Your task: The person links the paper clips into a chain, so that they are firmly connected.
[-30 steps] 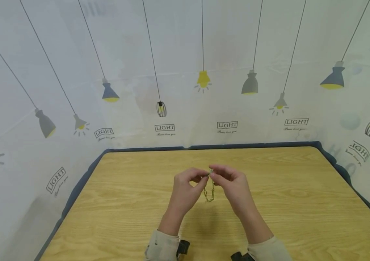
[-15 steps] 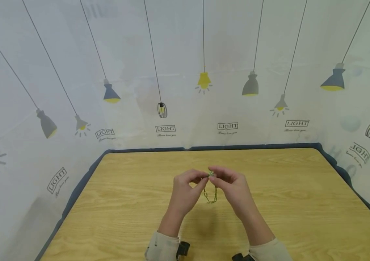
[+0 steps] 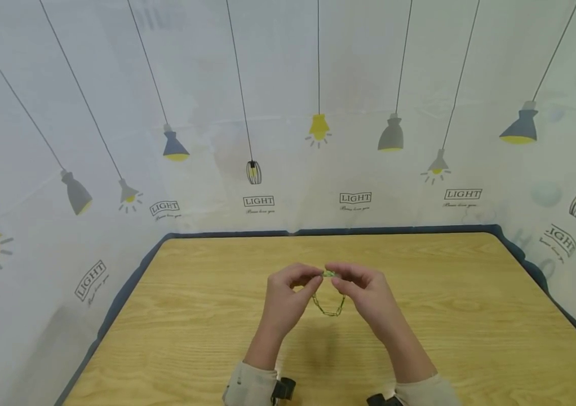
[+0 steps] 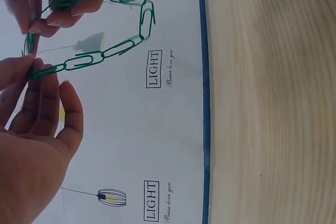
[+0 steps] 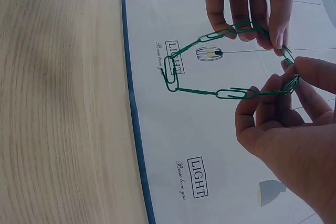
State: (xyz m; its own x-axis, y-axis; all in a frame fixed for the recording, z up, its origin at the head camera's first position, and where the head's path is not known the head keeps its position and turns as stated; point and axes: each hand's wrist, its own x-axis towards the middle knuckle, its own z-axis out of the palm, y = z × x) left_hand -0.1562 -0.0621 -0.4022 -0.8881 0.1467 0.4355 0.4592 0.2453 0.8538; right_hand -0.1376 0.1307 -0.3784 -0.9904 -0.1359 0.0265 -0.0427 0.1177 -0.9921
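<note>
A chain of green paper clips [image 4: 103,54] hangs in a loop between my two hands above the table. My left hand [image 3: 284,296] pinches one part of the chain between thumb and index finger. Close by on the right, my right hand [image 3: 371,293] pinches another part with thumb and fingers. A short stretch of clips spans the small gap between the fingertips. Below it the rest of the loop [image 5: 170,72] sags in a U shape. In both wrist views the fingers partly cover the clips they hold, so the joint there is hard to make out.
A wood-grain table [image 3: 191,316] lies under the hands. Behind its dark blue edge [image 3: 394,229] stands a white backdrop [image 3: 288,141] printed with lamps and the word LIGHT. Black camera straps [image 3: 284,388] sit at the wrists by the light sleeves [image 3: 251,384].
My fingertips have drawn slightly apart, the right hand shifting a little to the right. The hanging paper clip loop has widened, and more clips show between the fingertips.
</note>
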